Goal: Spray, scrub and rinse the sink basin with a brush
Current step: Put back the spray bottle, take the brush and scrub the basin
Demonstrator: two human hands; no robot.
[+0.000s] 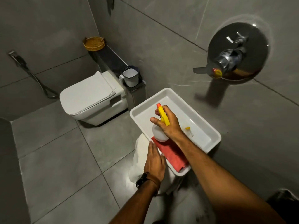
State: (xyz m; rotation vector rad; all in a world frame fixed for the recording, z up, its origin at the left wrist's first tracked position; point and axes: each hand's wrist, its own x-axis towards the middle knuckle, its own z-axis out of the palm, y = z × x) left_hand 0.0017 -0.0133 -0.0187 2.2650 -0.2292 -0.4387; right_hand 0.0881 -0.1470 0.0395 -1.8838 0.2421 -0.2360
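Observation:
A white rectangular sink basin (pixel 202 125) juts from the grey wall on a white pedestal. My right hand (pixel 169 126) holds a white spray bottle (pixel 159 134) with a yellow trigger head and orange nozzle, over the basin, nozzle pointing to the far left end. My left hand (pixel 154 160) lies flat, fingers together, against the basin's near left rim. A red cloth (pixel 171 156) lies in the basin's near end, partly under my right forearm. A small yellow object (pixel 187 128) sits on the basin floor. No brush is in view.
A chrome mixer tap (pixel 229 59) on a round plate is mounted on the wall above the basin. A white toilet (pixel 92 97) with its lid down stands to the left. A white mug (pixel 129 76) and a wicker basket (pixel 94 43) sit on a dark ledge. A hose sprayer (pixel 19 60) hangs at far left.

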